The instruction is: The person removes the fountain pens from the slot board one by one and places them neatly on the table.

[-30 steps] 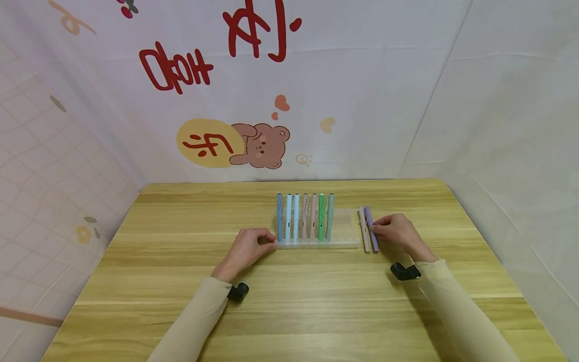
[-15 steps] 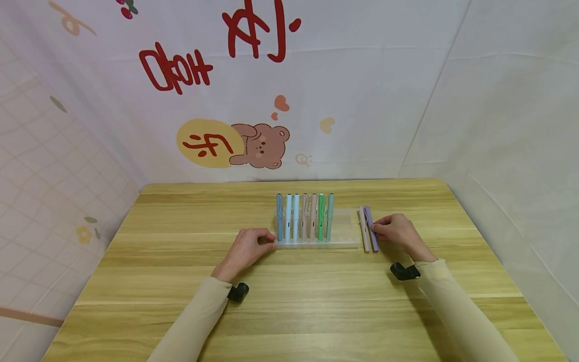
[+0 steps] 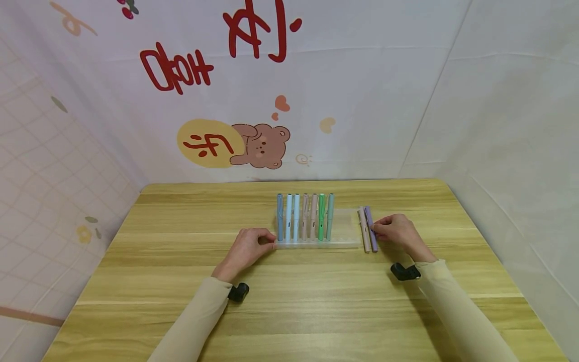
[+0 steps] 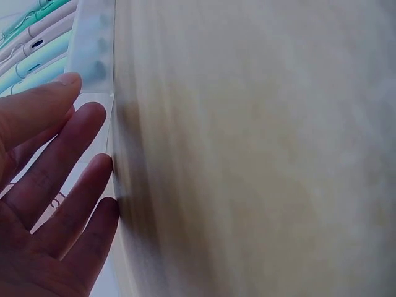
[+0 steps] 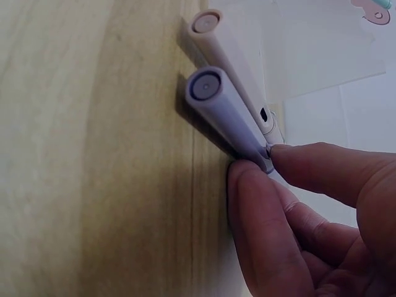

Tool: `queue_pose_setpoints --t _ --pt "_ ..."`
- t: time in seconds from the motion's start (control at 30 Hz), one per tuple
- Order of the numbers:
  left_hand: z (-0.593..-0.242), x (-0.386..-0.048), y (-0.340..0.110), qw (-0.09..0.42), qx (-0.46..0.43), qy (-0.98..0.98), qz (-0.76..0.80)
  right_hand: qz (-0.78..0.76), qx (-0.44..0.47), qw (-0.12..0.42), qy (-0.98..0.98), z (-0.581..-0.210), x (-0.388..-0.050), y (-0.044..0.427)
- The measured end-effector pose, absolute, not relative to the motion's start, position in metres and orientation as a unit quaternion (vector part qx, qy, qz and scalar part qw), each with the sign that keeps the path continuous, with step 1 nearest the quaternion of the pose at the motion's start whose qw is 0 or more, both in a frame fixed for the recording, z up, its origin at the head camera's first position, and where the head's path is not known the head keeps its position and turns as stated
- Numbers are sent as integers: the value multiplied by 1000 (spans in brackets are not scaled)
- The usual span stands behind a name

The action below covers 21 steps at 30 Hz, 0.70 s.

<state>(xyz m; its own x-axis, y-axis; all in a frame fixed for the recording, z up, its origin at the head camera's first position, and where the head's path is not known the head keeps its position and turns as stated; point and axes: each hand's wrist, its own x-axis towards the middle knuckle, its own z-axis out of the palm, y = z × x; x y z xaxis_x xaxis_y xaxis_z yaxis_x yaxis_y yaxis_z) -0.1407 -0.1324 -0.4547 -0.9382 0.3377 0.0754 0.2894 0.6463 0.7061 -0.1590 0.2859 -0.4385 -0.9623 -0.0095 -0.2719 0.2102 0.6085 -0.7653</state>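
In the head view, a clear pen rack (image 3: 336,245) holds several capped pens in blue, pale blue, dusty pink, green and teal, side by side on its left part. My left hand (image 3: 246,247) holds the rack's left end between thumb and index finger; the left wrist view shows the other fingers spread. Beside the rack's right end lie a beige pen (image 3: 364,230) and a purple pen (image 3: 371,229), nearly parallel. My right hand (image 3: 398,234) pinches the purple pen near its middle. In the right wrist view the purple pen's end (image 5: 206,86) points toward the camera.
All of this is on a wood-grain table (image 3: 307,301). Behind it hangs a white printed cloth (image 3: 362,90) with a bear and red characters. Pale cloth walls (image 3: 511,125) stand at both sides.
The purple pen's near end has shifted very slightly left toward the beige pen. Both hands and the rack look unmoved.
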Motion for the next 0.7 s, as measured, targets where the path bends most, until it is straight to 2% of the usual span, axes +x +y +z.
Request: queue_pose_setpoints --t 0.43,0.7 --pt "-452 -142 -133 31 172 906 385 -454 61 124 880 -438 -159 286" --pt "-452 -139 -133 33 177 902 392 -435 57 107 892 -433 -146 286"
